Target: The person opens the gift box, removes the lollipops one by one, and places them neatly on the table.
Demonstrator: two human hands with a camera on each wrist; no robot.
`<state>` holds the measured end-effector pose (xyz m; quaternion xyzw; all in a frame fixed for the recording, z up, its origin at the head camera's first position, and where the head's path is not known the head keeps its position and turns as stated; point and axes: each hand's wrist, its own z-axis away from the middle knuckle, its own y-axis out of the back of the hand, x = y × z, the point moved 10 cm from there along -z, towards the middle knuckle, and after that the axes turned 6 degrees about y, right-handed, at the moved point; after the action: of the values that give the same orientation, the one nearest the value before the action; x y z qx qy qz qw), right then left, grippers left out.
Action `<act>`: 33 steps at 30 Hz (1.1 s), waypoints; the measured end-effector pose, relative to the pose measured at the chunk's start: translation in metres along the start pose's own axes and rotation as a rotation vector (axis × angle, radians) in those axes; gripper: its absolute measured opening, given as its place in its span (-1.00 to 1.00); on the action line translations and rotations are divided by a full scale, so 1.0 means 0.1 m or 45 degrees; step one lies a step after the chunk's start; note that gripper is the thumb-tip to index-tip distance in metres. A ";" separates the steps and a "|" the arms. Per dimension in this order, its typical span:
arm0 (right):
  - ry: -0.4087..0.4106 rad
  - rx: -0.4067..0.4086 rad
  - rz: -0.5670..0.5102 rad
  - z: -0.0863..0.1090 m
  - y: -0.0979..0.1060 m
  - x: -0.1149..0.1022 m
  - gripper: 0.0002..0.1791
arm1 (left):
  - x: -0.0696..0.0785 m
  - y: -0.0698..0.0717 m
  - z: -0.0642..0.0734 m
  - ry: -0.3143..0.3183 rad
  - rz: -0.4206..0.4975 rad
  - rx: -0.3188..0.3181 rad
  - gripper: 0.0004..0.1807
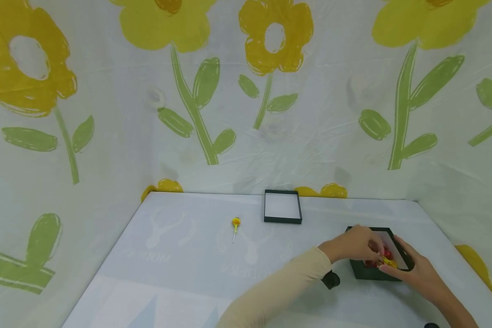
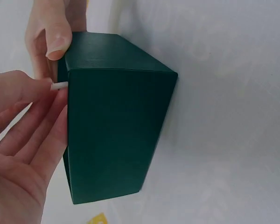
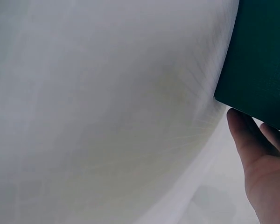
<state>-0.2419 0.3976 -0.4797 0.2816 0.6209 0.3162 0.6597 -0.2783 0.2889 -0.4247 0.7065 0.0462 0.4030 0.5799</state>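
A dark green open box (image 1: 375,273) stands at the right of the table, with red-wrapped lollipops (image 1: 387,252) and a yellow wrapper (image 1: 389,262) showing inside. My left hand (image 1: 358,244) reaches over its left rim, fingers bent down into the opening. In the left wrist view, its thumb and fingers pinch a short white stick (image 2: 59,85) at the box's edge; the stick's other end is hidden behind the box wall. My right hand (image 1: 424,273) grips the box's right side, thumb along the near rim and fingers on the outer wall.
A yellow lollipop (image 1: 235,222) with a white stick lies on the white-covered table (image 1: 168,264), left of centre. Near the back edge lies a shallow dark-rimmed box lid (image 1: 283,220), pale inside up. A flower-printed cloth (image 1: 311,150) hangs behind and around the table.
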 end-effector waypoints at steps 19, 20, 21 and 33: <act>-0.027 -0.006 -0.001 -0.04 -0.01 0.06 0.14 | -0.37 0.24 0.28 0.107 0.433 0.147 -0.80; -0.026 -0.009 0.000 -0.04 -0.01 0.06 0.14 | -0.42 0.23 0.30 0.138 0.492 0.148 -0.81; -0.030 -0.009 0.004 -0.04 -0.01 0.06 0.14 | -0.46 0.23 0.32 0.169 0.553 0.152 -0.82; -0.057 -0.009 0.013 -0.04 -0.02 0.07 0.15 | -0.69 0.12 0.55 0.397 1.033 0.125 -0.93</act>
<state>-0.2457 0.4017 -0.4863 0.2895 0.6032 0.3155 0.6729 -0.2954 0.2053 -0.4504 0.6251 -0.1289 0.6972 0.3264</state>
